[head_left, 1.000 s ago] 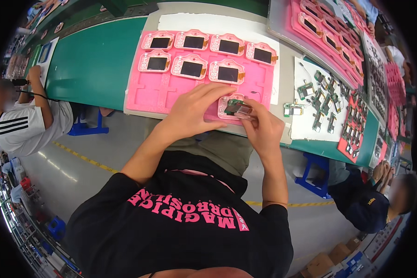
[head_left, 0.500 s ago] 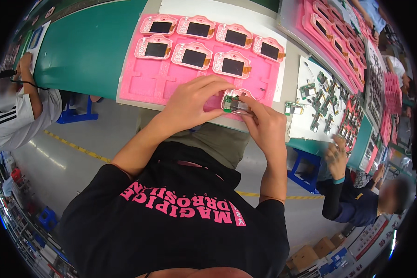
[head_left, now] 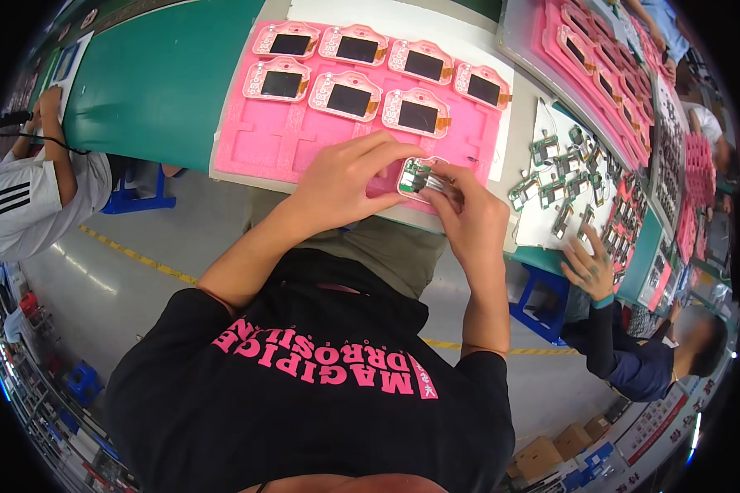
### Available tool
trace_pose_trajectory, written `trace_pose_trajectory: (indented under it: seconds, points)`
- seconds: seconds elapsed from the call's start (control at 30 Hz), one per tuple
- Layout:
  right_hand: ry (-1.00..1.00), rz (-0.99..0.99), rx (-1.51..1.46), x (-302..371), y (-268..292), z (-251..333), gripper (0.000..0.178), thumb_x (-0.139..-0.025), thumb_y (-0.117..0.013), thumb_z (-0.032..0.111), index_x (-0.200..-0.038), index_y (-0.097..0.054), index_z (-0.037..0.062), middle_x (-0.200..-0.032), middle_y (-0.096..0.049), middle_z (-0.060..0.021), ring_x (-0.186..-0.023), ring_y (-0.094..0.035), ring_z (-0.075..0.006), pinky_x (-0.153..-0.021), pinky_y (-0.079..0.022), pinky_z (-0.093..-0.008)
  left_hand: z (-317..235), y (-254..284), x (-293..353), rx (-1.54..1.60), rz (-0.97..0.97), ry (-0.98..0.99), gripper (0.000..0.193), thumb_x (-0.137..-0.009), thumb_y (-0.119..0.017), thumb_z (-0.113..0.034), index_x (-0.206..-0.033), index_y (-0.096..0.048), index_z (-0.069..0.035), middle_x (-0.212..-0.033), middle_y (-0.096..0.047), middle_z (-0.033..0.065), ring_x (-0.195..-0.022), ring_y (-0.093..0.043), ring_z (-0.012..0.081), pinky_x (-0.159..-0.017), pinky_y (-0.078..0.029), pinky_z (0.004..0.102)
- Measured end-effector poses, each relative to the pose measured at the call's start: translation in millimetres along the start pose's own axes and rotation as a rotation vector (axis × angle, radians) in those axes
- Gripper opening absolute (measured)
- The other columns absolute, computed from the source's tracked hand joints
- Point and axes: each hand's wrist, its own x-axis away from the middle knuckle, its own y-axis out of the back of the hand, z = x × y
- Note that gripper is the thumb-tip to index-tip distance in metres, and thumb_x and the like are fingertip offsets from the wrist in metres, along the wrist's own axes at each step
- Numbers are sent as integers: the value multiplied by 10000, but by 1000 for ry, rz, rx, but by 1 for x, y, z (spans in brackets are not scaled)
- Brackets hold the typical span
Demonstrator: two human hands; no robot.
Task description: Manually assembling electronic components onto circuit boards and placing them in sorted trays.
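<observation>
Over the near edge of the pink foam tray [head_left: 259, 148], both my hands hold one small pink-rimmed device casing [head_left: 409, 191]. My left hand [head_left: 341, 177] grips its left side, fingers over the far edge and thumb at the near edge. The fingers of my right hand [head_left: 473, 201] are bent over the right half, on a green circuit board [head_left: 417, 175] with a silvery part inside the casing. Those fingers hide much of the right half. Beyond my hands, several pink casings with dark screens [head_left: 349, 100] lie in the tray.
To the right, a white sheet [head_left: 538, 226] bears several loose circuit boards [head_left: 553, 193] with wires. A co-worker's hand [head_left: 592, 267] is spread beside them. More pink trays [head_left: 600, 78] stand at the far right. At the left, another person [head_left: 37, 189] sits by the green table [head_left: 156, 82].
My right fingers have shifted over the board, and the casing is tilted a little differently. The co-worker's hand has spread its fingers. The boards on the white sheet lie differently.
</observation>
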Motion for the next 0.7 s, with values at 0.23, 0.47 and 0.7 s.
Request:
trace_pose_trajectory:
  seconds: [0.23,0.47,0.7]
  points:
    - [-161,17,-229,1,4,-6,477,-804,-908,40,-1233,-704,91,-723,-634,22,-611,-522,-96,-594,-443,-244,-7,-7,1,-43,10,41,549,-846,-886,-219,-1353,-693,-135,-1077,-646,20,-811,-615,178,-709,-501,307]
    - [-131,-358,-499,35,19,-30,349,-880,-749,-64,-1214,-716,30,-759,-601,34,-623,-439,-67,-578,-373,-218,-26,43,-19,315,-40,196,629,-734,-945,-44,-1322,-730,-102,-1104,-705,15,-766,-571,101,-689,-479,237]
    - [-238,-190,-641,27,15,-21,261,-870,-778,-28,-1120,-754,42,-823,-627,12,-612,-452,-92,-569,-379,-231,-14,57,-58,399,-30,232,648,-698,-939,15,-1306,-734,-81,-1129,-736,34,-734,-562,66,-668,-491,229]
